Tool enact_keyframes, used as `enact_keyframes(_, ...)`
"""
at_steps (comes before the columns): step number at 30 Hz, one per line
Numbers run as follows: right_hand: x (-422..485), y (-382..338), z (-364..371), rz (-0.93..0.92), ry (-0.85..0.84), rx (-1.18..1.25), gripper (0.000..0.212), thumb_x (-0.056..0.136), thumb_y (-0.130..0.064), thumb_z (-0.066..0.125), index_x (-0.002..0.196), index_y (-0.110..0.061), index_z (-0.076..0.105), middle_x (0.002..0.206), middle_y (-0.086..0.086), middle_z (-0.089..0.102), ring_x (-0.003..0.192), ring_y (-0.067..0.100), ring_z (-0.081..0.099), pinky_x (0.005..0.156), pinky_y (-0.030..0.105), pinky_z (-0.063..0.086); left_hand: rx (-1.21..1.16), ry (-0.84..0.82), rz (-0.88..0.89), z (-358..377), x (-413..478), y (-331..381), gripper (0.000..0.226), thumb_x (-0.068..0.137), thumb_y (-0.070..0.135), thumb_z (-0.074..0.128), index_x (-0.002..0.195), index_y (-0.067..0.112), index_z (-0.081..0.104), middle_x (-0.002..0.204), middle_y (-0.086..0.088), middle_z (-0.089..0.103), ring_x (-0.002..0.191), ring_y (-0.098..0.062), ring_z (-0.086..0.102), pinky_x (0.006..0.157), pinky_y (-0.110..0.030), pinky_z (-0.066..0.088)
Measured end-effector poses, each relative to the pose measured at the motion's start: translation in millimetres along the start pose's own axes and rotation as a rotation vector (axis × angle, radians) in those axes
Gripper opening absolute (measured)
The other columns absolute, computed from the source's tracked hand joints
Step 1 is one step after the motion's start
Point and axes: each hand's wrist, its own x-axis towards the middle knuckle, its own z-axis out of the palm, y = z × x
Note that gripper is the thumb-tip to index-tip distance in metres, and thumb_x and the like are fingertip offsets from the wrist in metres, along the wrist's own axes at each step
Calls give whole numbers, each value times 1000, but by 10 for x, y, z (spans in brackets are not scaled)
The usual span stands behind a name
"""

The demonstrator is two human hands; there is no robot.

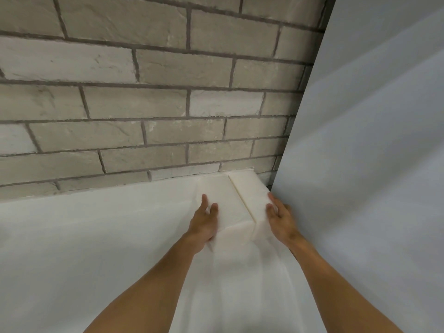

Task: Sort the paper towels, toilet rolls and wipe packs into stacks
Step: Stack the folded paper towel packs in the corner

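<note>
Left hand (204,221): fingers straight, flat against the left flank of the left stack (219,200); it grasps nothing. Right stack (251,197): touches the left stack, tight in the corner. Right hand (280,216): fingers flat on that stack's right edge, no grip. Both stacks look like folded paper towels. To do it well: press inward evenly and bring the near faces flush. White tabletop (96,236); brick wall (144,92) behind; grey panel (372,140) at right.

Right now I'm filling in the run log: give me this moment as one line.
left hand presses left paper stack | right hand presses right paper stack | stacks side by side by brick wall
</note>
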Motion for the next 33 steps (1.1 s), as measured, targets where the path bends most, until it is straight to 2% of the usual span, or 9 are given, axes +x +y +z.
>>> enact_keyframes(3,4,-15,2,6,24,-54,45,101,-29,45,146,-26,41,132,9,40,114,24,50,107,28,35,-13,-33,-21,-72,-9,16,59,99,50,37,151,47,8,156,2,31,137,-28,39,105,-51,43)
enact_keyframes(6,-19,-52,9,3,48,-115,45,99,-33,48,143,-25,46,137,11,41,125,31,46,112,41,35,-16,-41,-44,-126,-25,19,56,101,47,35,152,43,11,156,2,29,138,-27,37,105,-46,39)
enact_keyframes(11,-234,-291,8,-93,214,-122,28,94,-21,55,120,-23,65,131,4,48,125,26,41,105,28,35,-2,8,1,-253,-135,-28,59,101,46,40,154,32,18,158,-3,28,140,-28,35,114,-47,31)
enact_keyframes(14,-433,-504,46,-211,267,-58,21,91,-13,58,107,-20,68,117,-3,52,118,21,49,96,21,36,-36,28,9,-410,-274,-56,55,100,43,45,151,30,28,154,-5,35,137,-28,40,114,-45,32)
enact_keyframes(18,-784,-807,215,-301,160,29,20,93,-13,57,99,-27,69,112,-9,55,112,13,52,89,11,36,-76,53,110,-656,-622,-43,44,99,31,52,142,25,45,140,-6,51,118,-21,51,101,-32,39)
enact_keyframes(20,-993,-973,324,-336,100,62,22,95,-13,56,97,-30,68,111,-12,55,107,7,51,82,1,35,-58,85,171,-800,-800,-48,37,98,29,54,135,28,52,138,-3,52,118,-18,53,94,-27,41)
enact_keyframes(25,-1535,-1371,693,-400,-64,152,23,95,-12,54,97,-30,68,113,-16,58,104,-4,53,73,-6,35,34,182,270,-1298,-1258,-105,32,96,30,56,129,32,56,133,8,52,107,-14,59,73,-19,43)
enact_keyframes(27,-1743,-1524,902,-429,-134,163,24,95,-13,54,95,-33,67,113,-19,59,110,-3,52,76,-5,35,90,248,301,-1580,-1463,-155,31,96,32,57,127,35,56,132,13,53,114,-16,57,75,-20,45)
enact_keyframes(33,-2432,-1986,1651,-488,-310,168,25,95,-16,55,93,-38,66,114,-22,60,111,-1,53,75,-2,38,253,454,325,-2609,-2116,-367,30,95,29,57,124,35,57,135,17,52,124,-12,50,100,-32,47)
